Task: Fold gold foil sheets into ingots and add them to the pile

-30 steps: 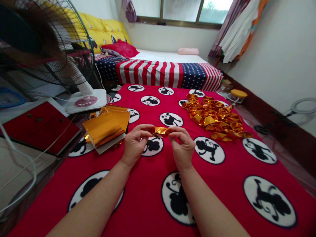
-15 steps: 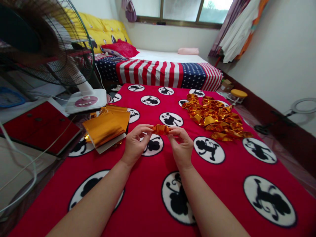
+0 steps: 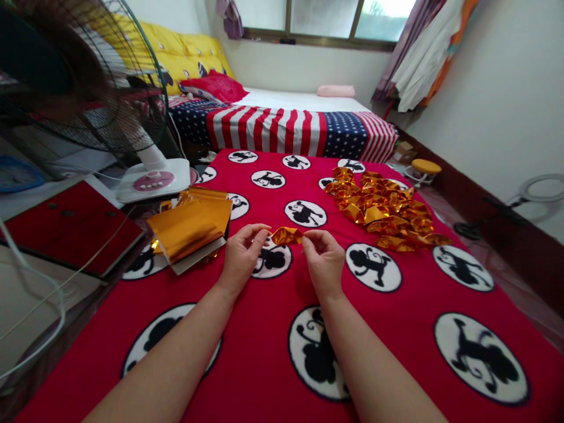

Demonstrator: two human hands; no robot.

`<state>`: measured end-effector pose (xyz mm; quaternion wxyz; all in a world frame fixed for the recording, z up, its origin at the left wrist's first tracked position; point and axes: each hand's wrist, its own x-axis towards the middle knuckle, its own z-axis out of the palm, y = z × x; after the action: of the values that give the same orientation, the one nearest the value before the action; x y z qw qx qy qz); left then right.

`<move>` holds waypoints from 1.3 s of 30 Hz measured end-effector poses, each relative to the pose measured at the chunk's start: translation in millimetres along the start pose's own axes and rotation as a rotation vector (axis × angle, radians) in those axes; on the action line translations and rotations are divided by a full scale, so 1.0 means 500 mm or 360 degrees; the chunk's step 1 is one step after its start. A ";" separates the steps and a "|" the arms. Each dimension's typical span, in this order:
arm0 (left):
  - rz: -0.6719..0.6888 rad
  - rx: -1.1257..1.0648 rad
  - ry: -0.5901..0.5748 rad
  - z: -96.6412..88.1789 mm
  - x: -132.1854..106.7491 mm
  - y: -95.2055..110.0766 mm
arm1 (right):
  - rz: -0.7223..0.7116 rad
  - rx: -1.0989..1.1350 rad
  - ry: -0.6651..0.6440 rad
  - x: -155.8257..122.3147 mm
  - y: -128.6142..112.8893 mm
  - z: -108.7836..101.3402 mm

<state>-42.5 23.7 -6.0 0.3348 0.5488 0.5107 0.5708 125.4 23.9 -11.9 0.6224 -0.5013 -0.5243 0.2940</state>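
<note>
Between my two hands is a small folded piece of shiny gold foil paper (image 3: 287, 236), pointed at its ends. My left hand (image 3: 242, 252) pinches its left tip between thumb and fingers. At the right tip, my right hand (image 3: 325, 257) pinches it too. Left of my hands lies a stack of flat gold foil sheets (image 3: 187, 226). Farther to the right is a heap of folded gold foil pieces (image 3: 383, 205), much like the one I hold. Everything rests on or above a red blanket (image 3: 259, 329) with black monkey figures in white circles.
An electric fan (image 3: 152, 176) stands at the left, beside a dark red panel (image 3: 74, 226) and white cables. Beyond the blanket is a bed with a striped and starred cover (image 3: 273, 126). A yellow-topped stool (image 3: 426, 167) and a ring-shaped stand (image 3: 541, 188) are at the right.
The foil piece has turned slightly between my fingers, showing more of its front face. My left thumb and fingers have shifted a little at its left end. The sheets and heap have not moved.
</note>
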 end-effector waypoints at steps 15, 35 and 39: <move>0.0056 0.0292 -0.0281 0.006 0.010 -0.039 | 0.0979 0.1049 0.0112 0.051 -0.007 -0.034; 0.0074 0.0374 -0.0292 0.003 0.012 -0.041 | 0.0808 0.0830 0.0241 0.080 0.008 -0.049; 0.0054 0.0404 -0.0295 0.003 0.012 -0.039 | 0.0600 0.0517 0.0250 0.152 -0.004 -0.082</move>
<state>-45.5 34.7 -22.9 0.2987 0.6457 0.5364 0.4541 185.1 78.1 19.6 0.6678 -0.5049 -0.3176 0.4452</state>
